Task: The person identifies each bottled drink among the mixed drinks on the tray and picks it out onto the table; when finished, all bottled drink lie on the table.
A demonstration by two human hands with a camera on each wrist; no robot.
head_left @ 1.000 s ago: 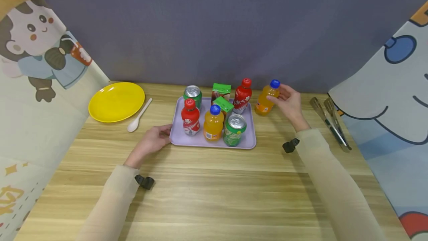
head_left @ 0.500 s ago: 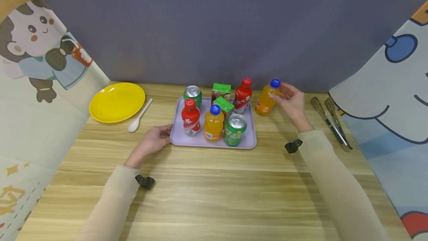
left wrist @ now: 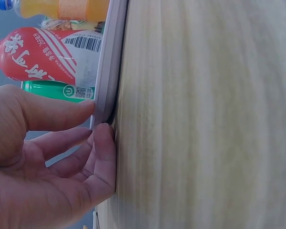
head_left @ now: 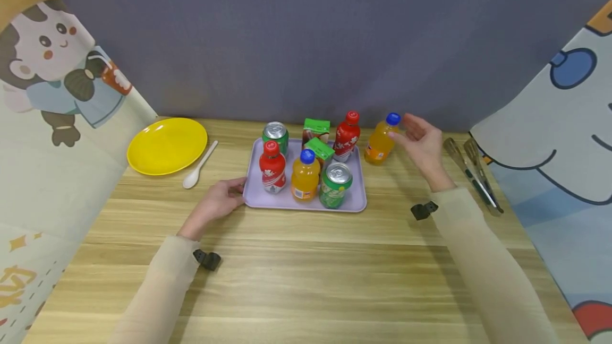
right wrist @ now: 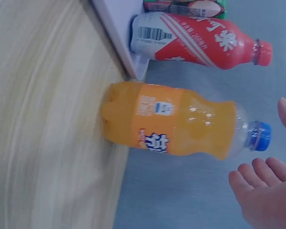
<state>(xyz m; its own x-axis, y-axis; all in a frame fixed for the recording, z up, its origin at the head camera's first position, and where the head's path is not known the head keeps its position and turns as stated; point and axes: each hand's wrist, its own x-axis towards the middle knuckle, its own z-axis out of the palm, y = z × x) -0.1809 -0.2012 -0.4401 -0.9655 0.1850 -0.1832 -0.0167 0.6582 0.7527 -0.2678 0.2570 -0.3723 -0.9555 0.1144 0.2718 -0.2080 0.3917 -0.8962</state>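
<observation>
Tray lies just right of the left hand, which appears to pinch its edge, fingertips partly hidden, while the right hand has thumb and fingers apart, an orange bottle upright just to its left.

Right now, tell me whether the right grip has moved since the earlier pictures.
Yes: in the head view, the right grip has moved rightward, away from the rightmost orange bottle, which stayed put.
</observation>
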